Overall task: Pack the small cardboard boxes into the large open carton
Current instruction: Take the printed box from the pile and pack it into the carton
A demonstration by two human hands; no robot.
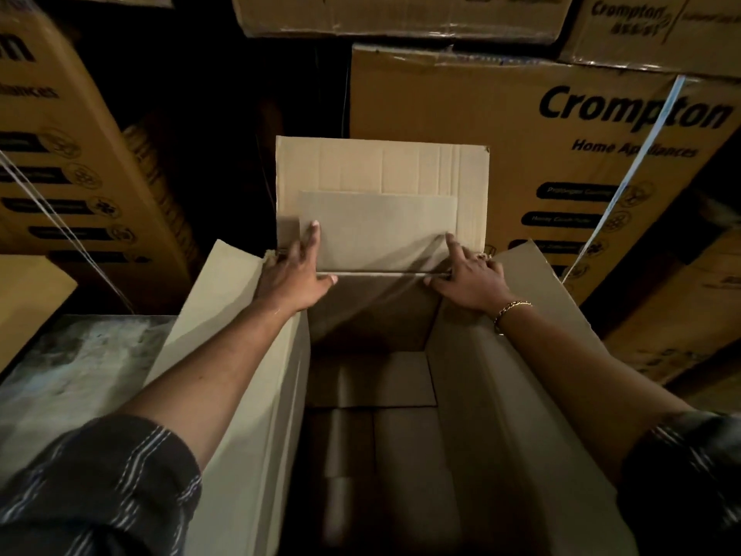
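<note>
Both hands, left hand [298, 270] and right hand [469, 278], are clamping a small box [377, 230] at the carton's [501, 395] twelve o'clock edge, above boxes [373, 379] already lying inside, room seemingly remaining.

Dim storeroom, lit from near the camera. Stacked Crompton Home Appliances cartons [521, 162] fill the back, another printed carton [76, 162] leans at left, with a dark gap [240, 114] between them. A stained grey surface [76, 375] lies lower left.

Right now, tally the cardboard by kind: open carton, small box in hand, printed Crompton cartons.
Large open carton: 1
Small box held by the left hand and the right hand over the carton's far end: 1
Cartons with readable Crompton print: 2
Total: 4
</note>
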